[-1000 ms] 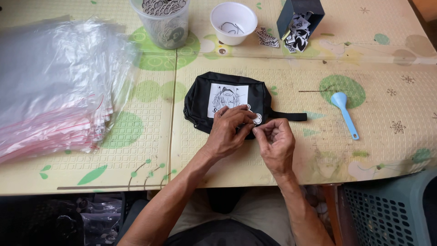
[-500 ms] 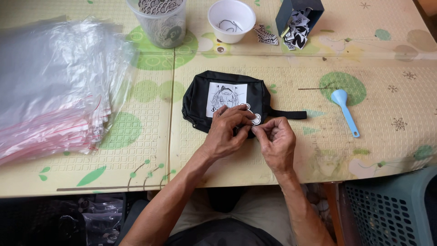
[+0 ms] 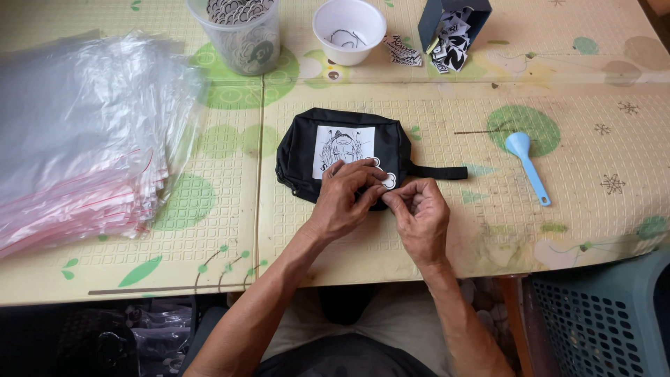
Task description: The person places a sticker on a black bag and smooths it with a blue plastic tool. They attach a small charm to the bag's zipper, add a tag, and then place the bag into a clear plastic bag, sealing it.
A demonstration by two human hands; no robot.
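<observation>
While our left hand (image 3: 347, 196) pins the black pouch (image 3: 300, 150), our right hand (image 3: 421, 216) pinches a small white badge (image 3: 389, 181) just above it.

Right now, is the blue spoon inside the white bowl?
No, the blue spoon lies on the table mat, right of the black pouch, apart from the white bowl.

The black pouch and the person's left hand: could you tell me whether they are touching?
Touching. The head view shows the left hand lying on the lower edge of the black pouch, its fingers pressed to the fabric beside a small white round tag.
</observation>
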